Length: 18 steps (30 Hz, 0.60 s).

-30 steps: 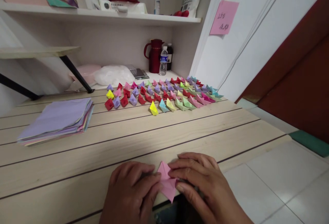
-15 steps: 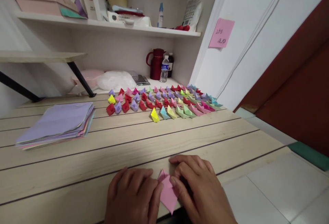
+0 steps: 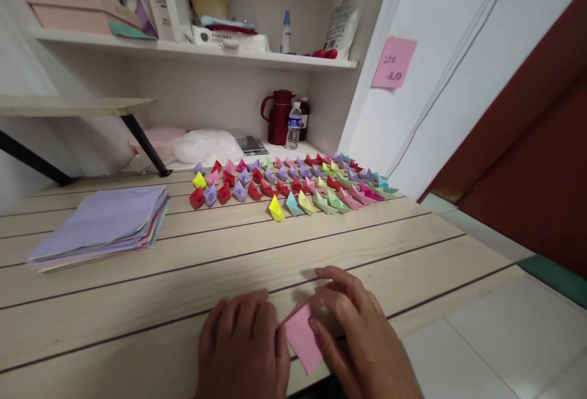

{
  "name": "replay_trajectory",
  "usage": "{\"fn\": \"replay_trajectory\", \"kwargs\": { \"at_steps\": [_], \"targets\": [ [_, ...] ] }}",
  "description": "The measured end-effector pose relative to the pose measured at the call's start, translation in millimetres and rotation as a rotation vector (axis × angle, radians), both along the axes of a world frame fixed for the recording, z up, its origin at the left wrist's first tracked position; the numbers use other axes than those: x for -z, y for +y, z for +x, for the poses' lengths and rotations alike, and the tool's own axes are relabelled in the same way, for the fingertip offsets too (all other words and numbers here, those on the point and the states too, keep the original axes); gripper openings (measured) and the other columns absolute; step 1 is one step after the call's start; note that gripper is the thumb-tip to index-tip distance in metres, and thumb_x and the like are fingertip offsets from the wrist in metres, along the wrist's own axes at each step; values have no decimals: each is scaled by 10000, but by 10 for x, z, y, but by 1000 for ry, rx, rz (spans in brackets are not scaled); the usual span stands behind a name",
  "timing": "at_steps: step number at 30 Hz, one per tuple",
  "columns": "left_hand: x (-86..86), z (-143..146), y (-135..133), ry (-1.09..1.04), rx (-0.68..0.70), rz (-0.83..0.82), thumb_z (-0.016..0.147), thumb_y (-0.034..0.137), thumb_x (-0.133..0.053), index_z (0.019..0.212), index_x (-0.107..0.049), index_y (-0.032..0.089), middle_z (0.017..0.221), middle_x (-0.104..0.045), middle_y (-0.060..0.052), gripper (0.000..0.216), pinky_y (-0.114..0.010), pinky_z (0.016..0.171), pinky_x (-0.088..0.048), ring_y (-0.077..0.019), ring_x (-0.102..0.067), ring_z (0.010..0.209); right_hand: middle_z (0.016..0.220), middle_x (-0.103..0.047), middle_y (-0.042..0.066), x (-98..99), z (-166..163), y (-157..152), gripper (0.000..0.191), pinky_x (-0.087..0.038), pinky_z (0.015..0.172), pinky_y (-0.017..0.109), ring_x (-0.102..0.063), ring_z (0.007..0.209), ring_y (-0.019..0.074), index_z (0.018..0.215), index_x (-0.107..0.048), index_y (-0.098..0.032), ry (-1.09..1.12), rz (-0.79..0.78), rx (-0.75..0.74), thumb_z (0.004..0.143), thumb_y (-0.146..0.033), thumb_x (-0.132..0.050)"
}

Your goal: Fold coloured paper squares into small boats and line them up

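Observation:
A small piece of folded pink origami paper lies at the table's near edge between my hands, one corner pointing towards me. My left hand is curled, and its thumb and forefinger grip the paper's left edge. On the other side, my right hand pinches the upper right edge, thumb on top, with its forefinger stretched out beyond. Rows of small folded paper boats in several colours stand further back, a yellow boat and a blue boat among the nearest. The fingertips under the paper are hidden.
A stack of coloured paper sheets lies at the left, below a raised wooden shelf on black legs. Behind the boats stand a dark red jug and a water bottle. The table's right edge drops to a tiled floor.
The pink paper has gone from a long diamond with a raised tip to a squarer shape. My right hand's fingers have shifted, and my left hand has moved slightly right.

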<state>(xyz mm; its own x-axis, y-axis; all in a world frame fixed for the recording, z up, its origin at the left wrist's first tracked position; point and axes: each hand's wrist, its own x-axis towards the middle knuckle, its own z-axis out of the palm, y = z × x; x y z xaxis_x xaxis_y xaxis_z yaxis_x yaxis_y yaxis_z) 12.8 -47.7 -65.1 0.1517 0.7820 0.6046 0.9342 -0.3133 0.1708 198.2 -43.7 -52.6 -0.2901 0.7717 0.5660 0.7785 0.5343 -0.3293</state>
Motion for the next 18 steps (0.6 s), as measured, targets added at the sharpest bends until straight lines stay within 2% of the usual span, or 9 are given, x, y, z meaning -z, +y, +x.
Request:
{"fn": "replay_trajectory", "kwargs": {
  "at_steps": [4, 6, 8, 10, 12, 15, 18],
  "targets": [
    [20, -18, -10, -8, 31, 50, 876, 164, -488, 870, -581, 241, 1011, -730, -36, 120, -478, 949, -380, -231, -642, 947, 1301, -586, 65, -53, -13, -3, 267, -516, 783, 376, -629, 989, 226, 1042, -643, -305, -8, -38, -5, 907, -130, -492],
    [28, -32, -29, 18, 48, 174, 884, 178, -513, 933, -613, 223, 1104, -723, -81, 120, -485, 1017, -360, -224, -640, 1009, 1227, -649, 51, -96, -34, 7, 258, -513, 780, 387, -640, 982, 235, 1023, -657, -309, -3, -38, -16, 905, -130, -513],
    [37, -35, -46, 89, 65, 326, 875, 139, -527, 1087, -646, 209, 1220, -699, -95, 253, -499, 1085, -329, -234, -602, 1148, 1172, -689, 38, -136, -49, 20, 235, -510, 772, 392, -642, 984, 243, 1002, -665, -302, 0, -54, -35, 904, -133, -535],
    [54, -31, -53, 171, 116, 402, 871, 76, -479, 1217, -636, 246, 1280, -687, -29, 416, -525, 1158, -254, -226, -539, 1262, 1156, -701, 36, -162, -53, 27, 203, -507, 774, 395, -640, 987, 244, 949, -673, -277, 4, -77, -50, 905, -128, -543],
    [82, -36, -48, 219, 195, 372, 880, 49, -401, 1231, -637, 287, 1276, -688, 48, 486, -535, 1211, -137, -181, -547, 1256, 1151, -703, 40, -163, -38, 22, 200, -508, 778, 393, -640, 981, 240, 937, -681, -262, 1, -72, -71, 904, -123, -541],
    [125, -57, -33, 222, 258, 274, 889, 56, -346, 1205, -644, 297, 1262, -685, 76, 496, -511, 1234, -8, -129, -635, 1123, 1162, -693, 57, -109, 33, -12, 317, -520, 793, 374, -642, 990, 227, 1134, -660, -266, 3, 16, -106, 915, -110, -493],
    [147, -61, -32, 204, 255, 235, 877, 50, -334, 1183, -650, 298, 1253, -684, 78, 505, -484, 1237, 30, -125, -672, 1064, 1222, -663, 89, -23, 133, -67, 411, -527, 838, 334, -629, 1069, 210, 1337, -539, -219, 44, 99, -77, 958, -125, -409]
  ]
}}
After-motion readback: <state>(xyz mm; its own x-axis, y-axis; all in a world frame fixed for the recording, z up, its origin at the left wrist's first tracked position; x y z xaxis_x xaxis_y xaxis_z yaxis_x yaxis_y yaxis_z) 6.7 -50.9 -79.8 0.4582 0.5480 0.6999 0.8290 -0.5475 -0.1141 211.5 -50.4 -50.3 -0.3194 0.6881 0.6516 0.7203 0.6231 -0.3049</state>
